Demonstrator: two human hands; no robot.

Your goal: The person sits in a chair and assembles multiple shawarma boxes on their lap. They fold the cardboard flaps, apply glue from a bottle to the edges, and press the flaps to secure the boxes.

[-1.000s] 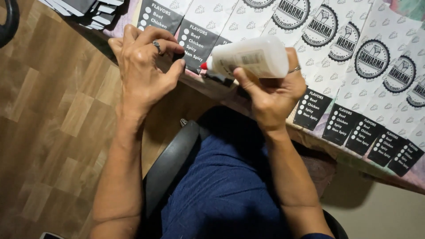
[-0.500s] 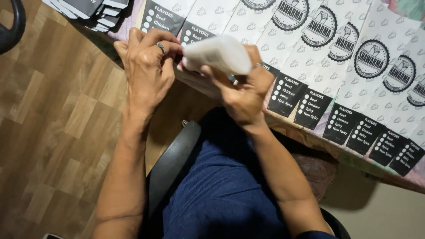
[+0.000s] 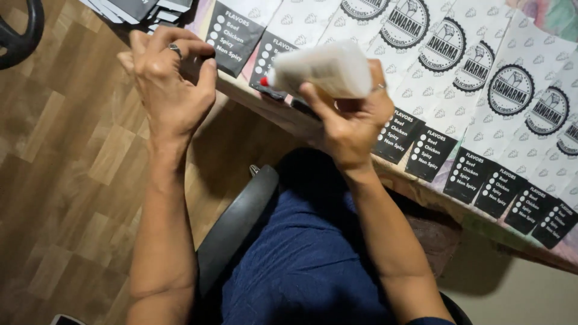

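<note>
My right hand [image 3: 349, 120] grips a white squeeze bottle [image 3: 328, 69] with a red tip, held sideways with the tip pointing left over the dark end of a paper sheet. A row of white printed paper sheets [image 3: 457, 66] with round black emblems and black end panels lies overlapped along the table edge. My left hand [image 3: 171, 84], a ring on one finger, presses its fingertips on the black end panel of the leftmost sheet [image 3: 235, 36] at the table edge.
A stack of dark and white sheets [image 3: 141, 9] lies at the table's far left corner. Below are a black chair armrest [image 3: 232, 225], my blue-clad lap, and a wooden floor [image 3: 66, 180]. Part of a dark round object [image 3: 21, 30] shows at top left.
Both hands have moved left along the row of sheets. The bottle came with the right hand, and its tip now points at a sheet further left.
</note>
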